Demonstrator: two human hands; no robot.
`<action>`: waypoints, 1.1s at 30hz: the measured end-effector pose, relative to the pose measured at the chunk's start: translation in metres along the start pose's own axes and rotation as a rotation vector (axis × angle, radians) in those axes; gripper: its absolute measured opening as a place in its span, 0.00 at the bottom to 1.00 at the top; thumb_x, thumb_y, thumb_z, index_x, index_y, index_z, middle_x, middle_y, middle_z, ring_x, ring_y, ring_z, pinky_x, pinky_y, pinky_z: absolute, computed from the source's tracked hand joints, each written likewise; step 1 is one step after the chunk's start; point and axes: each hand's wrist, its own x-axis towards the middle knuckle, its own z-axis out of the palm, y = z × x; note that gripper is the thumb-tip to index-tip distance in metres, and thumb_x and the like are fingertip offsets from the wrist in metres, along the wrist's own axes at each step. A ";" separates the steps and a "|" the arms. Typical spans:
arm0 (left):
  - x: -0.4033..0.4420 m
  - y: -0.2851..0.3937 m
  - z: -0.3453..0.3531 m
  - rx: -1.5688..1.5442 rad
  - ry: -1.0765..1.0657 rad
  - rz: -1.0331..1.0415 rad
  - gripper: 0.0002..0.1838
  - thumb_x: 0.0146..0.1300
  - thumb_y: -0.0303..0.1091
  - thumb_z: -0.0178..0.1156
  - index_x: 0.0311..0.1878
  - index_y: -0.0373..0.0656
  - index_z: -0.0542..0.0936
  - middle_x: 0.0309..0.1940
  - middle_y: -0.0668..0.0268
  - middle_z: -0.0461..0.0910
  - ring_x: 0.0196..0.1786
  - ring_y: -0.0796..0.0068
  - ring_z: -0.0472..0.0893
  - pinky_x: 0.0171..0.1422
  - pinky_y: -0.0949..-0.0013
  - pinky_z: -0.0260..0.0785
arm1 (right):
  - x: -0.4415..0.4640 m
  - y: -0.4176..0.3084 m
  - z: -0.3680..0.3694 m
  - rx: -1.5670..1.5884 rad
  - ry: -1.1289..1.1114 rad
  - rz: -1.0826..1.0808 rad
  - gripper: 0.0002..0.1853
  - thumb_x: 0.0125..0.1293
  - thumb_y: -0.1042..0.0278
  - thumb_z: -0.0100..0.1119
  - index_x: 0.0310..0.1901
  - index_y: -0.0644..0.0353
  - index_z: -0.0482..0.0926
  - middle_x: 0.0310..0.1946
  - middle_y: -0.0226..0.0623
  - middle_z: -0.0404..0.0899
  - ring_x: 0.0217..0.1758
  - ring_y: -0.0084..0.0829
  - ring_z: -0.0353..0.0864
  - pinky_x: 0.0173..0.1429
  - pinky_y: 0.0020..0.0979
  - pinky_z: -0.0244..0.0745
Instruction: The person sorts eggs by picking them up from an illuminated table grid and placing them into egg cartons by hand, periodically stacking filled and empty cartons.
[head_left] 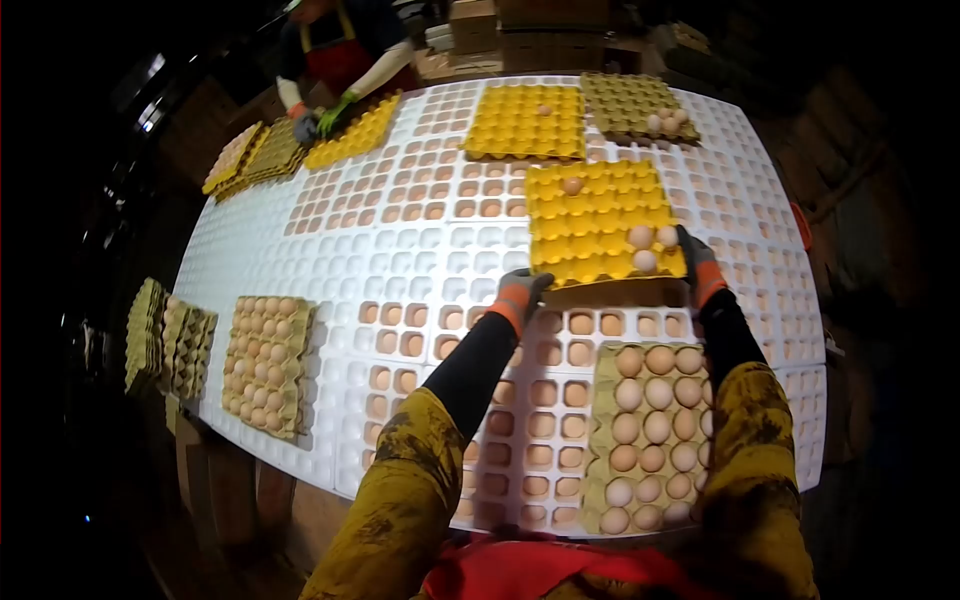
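Observation:
Both my hands, in dark gloves with orange cuffs, hold a yellow egg tray (590,215) at its near corners. My left hand (523,292) grips the near left corner, and my right hand (700,262) grips the right side. On this tray lie a brown egg (571,186) near the far left and three paler eggs (641,237) at the right. Its near edge is lifted above the white foam trays (400,270). Below my right hand, a grey-green tray (598,470) full of eggs rests close to my body.
Another yellow tray (500,120) with one egg and a grey-green tray (620,100) with several eggs lie at the back. A co-worker (340,60) handles trays at the far left. An egg-filled tray (300,370) and tray stacks (145,335) stand at the left edge.

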 end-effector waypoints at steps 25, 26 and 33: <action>-0.054 0.071 -0.770 0.553 0.569 0.291 0.20 0.62 0.36 0.64 0.51 0.29 0.82 0.41 0.55 0.87 0.42 0.66 0.84 0.51 0.65 0.76 | -0.068 0.026 0.754 0.151 -0.421 -0.125 0.20 0.70 0.66 0.62 0.60 0.66 0.77 0.46 0.31 0.85 0.42 0.19 0.79 0.47 0.25 0.76; -0.039 0.053 -0.807 0.622 0.560 0.264 0.22 0.64 0.37 0.63 0.54 0.30 0.81 0.41 0.56 0.87 0.42 0.68 0.83 0.51 0.66 0.75 | -0.068 0.031 0.767 0.058 -0.399 -0.247 0.22 0.68 0.63 0.62 0.60 0.66 0.76 0.49 0.41 0.85 0.50 0.30 0.83 0.55 0.31 0.76; -0.047 0.052 -0.808 0.947 0.857 0.467 0.34 0.69 0.50 0.61 0.70 0.36 0.70 0.64 0.46 0.75 0.67 0.51 0.74 0.70 0.57 0.66 | -0.139 0.027 0.712 -0.078 -0.328 -0.205 0.26 0.65 0.59 0.61 0.62 0.64 0.75 0.56 0.51 0.81 0.59 0.42 0.81 0.62 0.35 0.74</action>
